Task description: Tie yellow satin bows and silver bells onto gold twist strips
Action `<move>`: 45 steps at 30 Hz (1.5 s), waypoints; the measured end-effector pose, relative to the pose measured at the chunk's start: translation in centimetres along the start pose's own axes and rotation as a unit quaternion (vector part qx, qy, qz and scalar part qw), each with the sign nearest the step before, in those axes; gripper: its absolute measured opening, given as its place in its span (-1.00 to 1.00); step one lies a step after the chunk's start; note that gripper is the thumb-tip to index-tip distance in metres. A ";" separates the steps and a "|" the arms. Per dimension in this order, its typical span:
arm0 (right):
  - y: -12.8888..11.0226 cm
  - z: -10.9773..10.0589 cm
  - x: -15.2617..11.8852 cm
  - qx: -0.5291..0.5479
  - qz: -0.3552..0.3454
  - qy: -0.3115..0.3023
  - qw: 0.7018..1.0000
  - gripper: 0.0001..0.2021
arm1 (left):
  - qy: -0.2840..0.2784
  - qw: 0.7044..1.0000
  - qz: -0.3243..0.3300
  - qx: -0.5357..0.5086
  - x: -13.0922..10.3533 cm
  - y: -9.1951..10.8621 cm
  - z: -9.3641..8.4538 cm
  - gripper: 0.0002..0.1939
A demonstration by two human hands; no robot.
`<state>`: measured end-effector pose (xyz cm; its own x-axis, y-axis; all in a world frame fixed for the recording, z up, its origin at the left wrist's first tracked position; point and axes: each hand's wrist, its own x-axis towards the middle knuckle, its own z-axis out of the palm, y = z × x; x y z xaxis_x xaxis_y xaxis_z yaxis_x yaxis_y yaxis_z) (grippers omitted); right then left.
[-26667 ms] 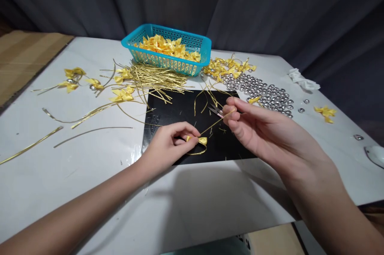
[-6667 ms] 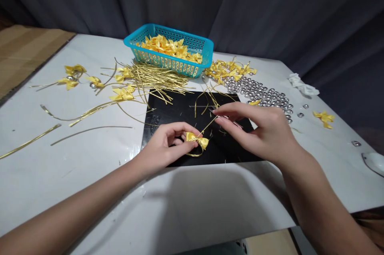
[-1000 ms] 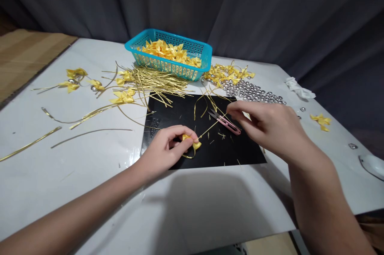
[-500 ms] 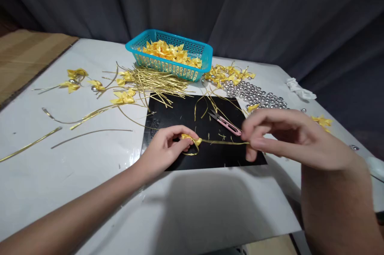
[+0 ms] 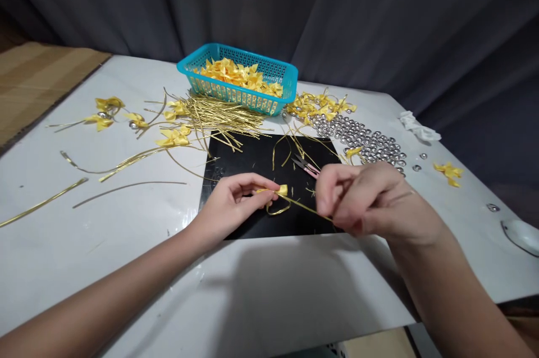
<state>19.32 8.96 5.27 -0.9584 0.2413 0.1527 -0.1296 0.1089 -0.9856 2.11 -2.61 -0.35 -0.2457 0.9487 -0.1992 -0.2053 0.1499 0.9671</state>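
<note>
Over the black mat (image 5: pixel 252 161), my left hand (image 5: pixel 238 198) pinches a small yellow ribbon bow (image 5: pixel 283 190). A loop of gold cord hangs just below the bow. From the bow a thin gold cord (image 5: pixel 305 207) runs taut to my right hand (image 5: pixel 362 201), whose closed fingers grip its far part. Behind the right hand, pink-handled thread snips (image 5: pixel 306 166) lie on the mat, their handle partly covered by that hand. Short cord clippings (image 5: pixel 311 192) are scattered near the bow.
A blue basket (image 5: pixel 238 92) of yellow bows stands at the back. Before it lies a pile of gold cords (image 5: pixel 223 114). Silver beads (image 5: pixel 370 142) spread at the right, near finished-looking yellow bows (image 5: pixel 322 104) and a white cloth (image 5: pixel 419 127). More bows (image 5: pixel 174 136) and loose cords lie left.
My right hand has moved left and nearer to me, turning as it holds the cord. The cord now slopes down toward it. My left hand has shifted slightly right with the bow.
</note>
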 end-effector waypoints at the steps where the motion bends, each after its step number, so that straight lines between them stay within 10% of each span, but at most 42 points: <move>1: 0.1 0.2 0.1 0.007 0.010 0.015 1.000 -0.89 | 0.001 1.000 -0.004 -0.007 0.0 0.1 0.0 -0.91; 19: 3.7 5.7 1.2 -0.178 0.101 0.327 0.922 -0.82 | -0.005 0.998 -0.008 -0.063 0.2 -0.2 -0.2 -0.83; 25: 4.4 6.4 1.2 -0.230 0.061 0.347 0.907 -0.96 | -0.002 0.998 -0.002 -0.063 0.2 -0.5 -0.3 -0.82; 38: 2.0 4.5 1.1 0.092 0.102 0.219 0.966 -0.90 | 0.008 0.995 -0.011 -0.095 0.0 0.0 -0.2 -0.85; 45: 2.9 4.7 1.1 0.016 0.123 0.198 0.972 -0.85 | 0.024 0.994 -0.027 -0.108 0.2 0.0 -0.2 -0.80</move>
<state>16.70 4.96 2.27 -0.7895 0.6088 -0.0783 0.0772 -0.0281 -0.9966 1.84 -2.46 -0.46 -0.2737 0.9255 -0.2616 -0.4156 0.1315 0.9000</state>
